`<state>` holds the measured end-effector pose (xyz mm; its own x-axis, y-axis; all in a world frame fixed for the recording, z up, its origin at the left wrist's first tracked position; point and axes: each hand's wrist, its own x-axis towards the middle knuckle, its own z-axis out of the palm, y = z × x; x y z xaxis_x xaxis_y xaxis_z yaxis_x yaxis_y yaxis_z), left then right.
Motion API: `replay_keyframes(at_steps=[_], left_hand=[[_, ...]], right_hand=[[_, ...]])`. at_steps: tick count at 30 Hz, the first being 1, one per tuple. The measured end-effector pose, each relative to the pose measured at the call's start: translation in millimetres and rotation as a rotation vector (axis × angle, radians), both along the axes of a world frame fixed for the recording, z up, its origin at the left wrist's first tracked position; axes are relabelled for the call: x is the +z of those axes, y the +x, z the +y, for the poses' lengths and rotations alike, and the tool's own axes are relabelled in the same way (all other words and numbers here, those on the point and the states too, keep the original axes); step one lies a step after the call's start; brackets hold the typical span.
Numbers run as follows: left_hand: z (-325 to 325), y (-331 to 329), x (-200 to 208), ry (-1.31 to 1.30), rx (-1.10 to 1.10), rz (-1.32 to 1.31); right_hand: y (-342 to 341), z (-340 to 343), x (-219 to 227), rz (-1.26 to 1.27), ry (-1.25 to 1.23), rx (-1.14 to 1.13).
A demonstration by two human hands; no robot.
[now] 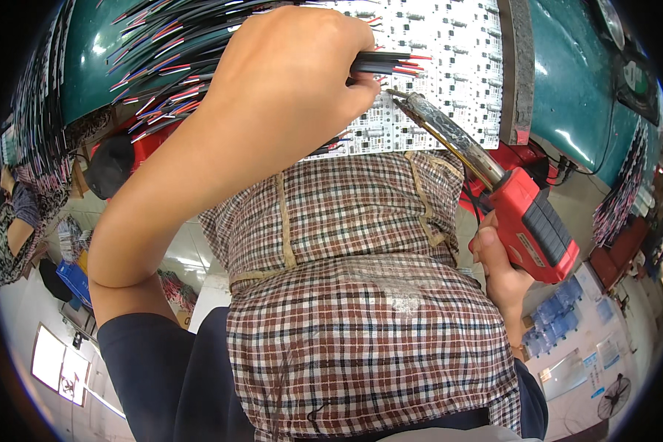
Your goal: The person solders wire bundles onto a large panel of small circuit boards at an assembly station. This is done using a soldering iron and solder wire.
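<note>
My left hand [302, 62] is closed around several black cables [381, 62], whose thin red and dark wire ends point right over a white circuit board panel [460, 110]. Rows of small dark components cover that panel. In my right hand [499, 269] is a red soldering gun [532, 225], gripped by its handle. Its long metal barrel slants up and left, and the tip sits just below the cable ends, close to my left fingertips. Whether the tip touches the board I cannot tell.
Many loose black cables with red, white and blue ends [166, 70] lie on the green table [92, 51] at the left. A grey bar [520, 66] edges the panel's right side. More cables [622, 195] hang at the far right. Another person's arm [20, 232] shows at far left.
</note>
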<state>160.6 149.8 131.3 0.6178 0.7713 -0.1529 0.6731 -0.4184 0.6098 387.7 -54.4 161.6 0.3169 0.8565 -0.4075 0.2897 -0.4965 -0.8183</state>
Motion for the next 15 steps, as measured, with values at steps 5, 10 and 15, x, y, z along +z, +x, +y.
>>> replay_keyframes(at_steps=[5, 10, 15], left_hand=[[-0.7, 0.3, -1.2, 0.013, 0.000, 0.004], [-0.3, 0.2, -0.4, 0.013, -0.014, 0.023], [-0.8, -0.2, -2.6, 0.002, -0.008, 0.035]], right_hand=[[0.2, -0.7, 1.9, -0.027, -0.015, 0.007], [1.3, 0.9, 0.5, -0.060, 0.044, 0.040], [2.2, 2.8, 3.9, -0.028, 0.070, -0.017]])
